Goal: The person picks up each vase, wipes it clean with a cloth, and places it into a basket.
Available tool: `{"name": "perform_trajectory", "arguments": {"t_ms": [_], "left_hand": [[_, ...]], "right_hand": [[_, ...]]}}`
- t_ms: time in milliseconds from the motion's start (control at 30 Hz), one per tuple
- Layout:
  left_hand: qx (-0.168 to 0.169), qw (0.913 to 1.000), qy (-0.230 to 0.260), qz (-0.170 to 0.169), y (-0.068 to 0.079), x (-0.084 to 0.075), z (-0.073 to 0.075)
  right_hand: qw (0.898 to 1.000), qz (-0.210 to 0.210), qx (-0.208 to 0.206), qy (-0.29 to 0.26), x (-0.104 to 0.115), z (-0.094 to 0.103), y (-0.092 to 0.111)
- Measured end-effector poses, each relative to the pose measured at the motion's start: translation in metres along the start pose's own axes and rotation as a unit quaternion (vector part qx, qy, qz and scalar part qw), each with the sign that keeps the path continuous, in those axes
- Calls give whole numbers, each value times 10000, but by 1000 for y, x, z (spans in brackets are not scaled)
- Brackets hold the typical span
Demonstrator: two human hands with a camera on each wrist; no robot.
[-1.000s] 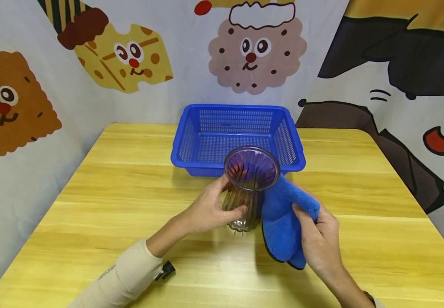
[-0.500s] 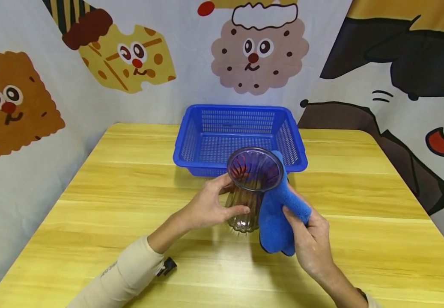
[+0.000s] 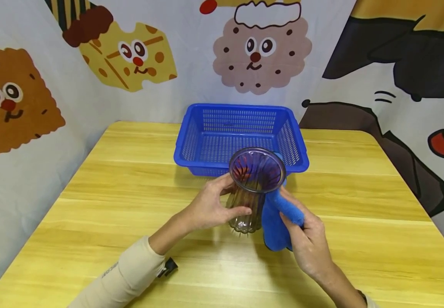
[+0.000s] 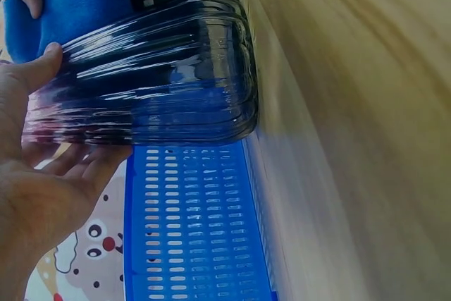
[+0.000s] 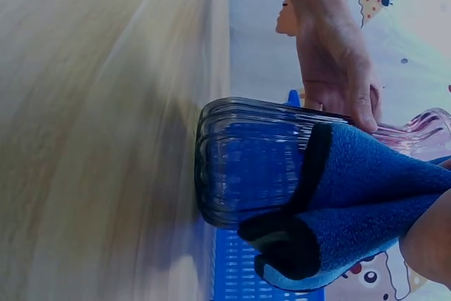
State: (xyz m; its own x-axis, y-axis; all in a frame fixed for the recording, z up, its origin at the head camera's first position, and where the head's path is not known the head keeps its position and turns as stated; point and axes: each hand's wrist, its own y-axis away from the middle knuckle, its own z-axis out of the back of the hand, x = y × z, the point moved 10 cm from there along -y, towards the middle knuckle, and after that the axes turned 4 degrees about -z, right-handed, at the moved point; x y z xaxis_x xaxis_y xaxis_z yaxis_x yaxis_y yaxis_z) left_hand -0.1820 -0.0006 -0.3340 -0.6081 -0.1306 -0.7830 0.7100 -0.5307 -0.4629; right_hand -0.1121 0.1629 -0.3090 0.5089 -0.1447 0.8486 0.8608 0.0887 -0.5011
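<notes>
A ribbed clear glass vase (image 3: 246,214) with a flared, purple-tinted rim stands upright at the middle of the table. Its base is at the tabletop; whether it fully rests there I cannot tell. My left hand (image 3: 210,205) holds the vase from the left, thumb in front and fingers behind. In my right hand (image 3: 310,239) is a folded blue cloth (image 3: 275,226) with a dark edge, pinched between thumb and fingers. The cloth (image 5: 373,181) lies against the vase's right side in the right wrist view. Part of it is hidden behind the rim.
Behind the vase sits a blue plastic basket (image 3: 241,166) with slotted walls and nothing in it. The wooden table (image 3: 110,192) meets a cartoon-printed cloth backdrop (image 3: 195,72) at the back and sides. A small black clip (image 3: 169,267) juts from the left sleeve.
My right hand has moved left, bringing the cloth closer against the vase. The cloth's upper end rose behind the rim, then dropped lower. My left hand keeps its hold on the vase.
</notes>
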Motion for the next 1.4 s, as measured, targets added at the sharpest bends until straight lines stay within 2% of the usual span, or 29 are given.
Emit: {"name": "perform_trajectory", "arguments": {"t_ms": [400,633,867,1200,1400], "left_hand": [[5,9998,-154,115,-2,1,1],[-16,9996,-256,-65,-1,0,2],[55,9979,-600,-226,-1,-2,1],[42,9977,-639,-205,-1,-3,2],[62,9979,-610,-225,-2,-3,1]], "right_hand": [[9969,445,219,617,-4,0,3],[9935,535,120,998,-5,-2,4],[9890,694,25,1303,-8,-1,5],[9848,677,76,1596,-11,-2,7],[9832,480,158,1755,-15,0,7]]}}
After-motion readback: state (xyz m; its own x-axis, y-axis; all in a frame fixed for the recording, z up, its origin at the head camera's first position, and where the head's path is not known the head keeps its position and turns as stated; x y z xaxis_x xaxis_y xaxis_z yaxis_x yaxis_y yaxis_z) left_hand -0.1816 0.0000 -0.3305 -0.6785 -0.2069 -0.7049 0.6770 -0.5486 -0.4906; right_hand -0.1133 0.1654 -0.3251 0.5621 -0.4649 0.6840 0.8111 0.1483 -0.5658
